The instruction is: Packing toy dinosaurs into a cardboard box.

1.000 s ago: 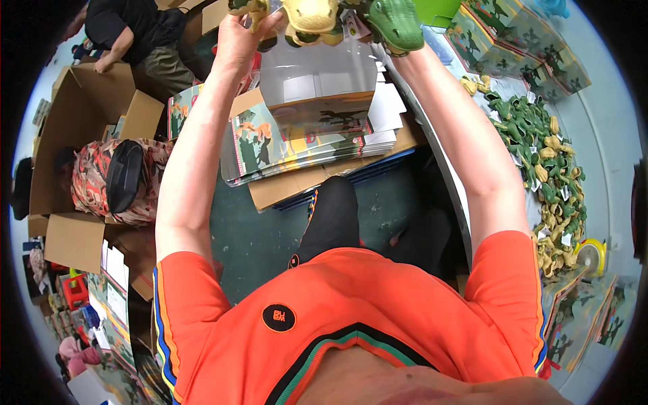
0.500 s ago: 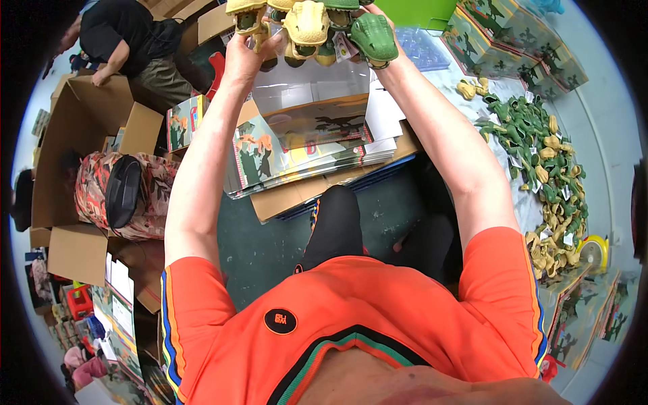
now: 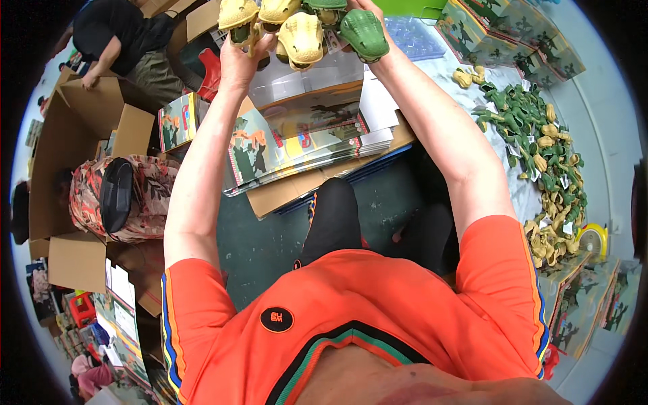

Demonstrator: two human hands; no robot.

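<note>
At the top of the view, my two hands grip a cluster of toy dinosaur heads from both sides. My left hand (image 3: 241,62) is closed at a pale yellow dinosaur head (image 3: 237,15) on the left end. On the other side, my right hand (image 3: 375,34) is closed around the back of a green dinosaur head (image 3: 364,34), its fingers partly hidden. Between them sits another yellow dinosaur head (image 3: 301,39), with more heads behind it. Just below the cluster is a clear plastic box (image 3: 307,88) with a printed dinosaur panel. Flat printed cartons (image 3: 256,152) are stacked under it.
Loose green and yellow dinosaur toys (image 3: 533,128) are heaped on the right. Printed boxes (image 3: 513,40) stand behind them. A large open cardboard box (image 3: 71,142) and a camouflage-patterned backpack (image 3: 145,196) are on the left. Another person (image 3: 125,40) bends over at the far left.
The dinosaur heads sit slightly further left, and their tops show more. Both hands keep their hold. The surroundings have shifted a little left with the view.
</note>
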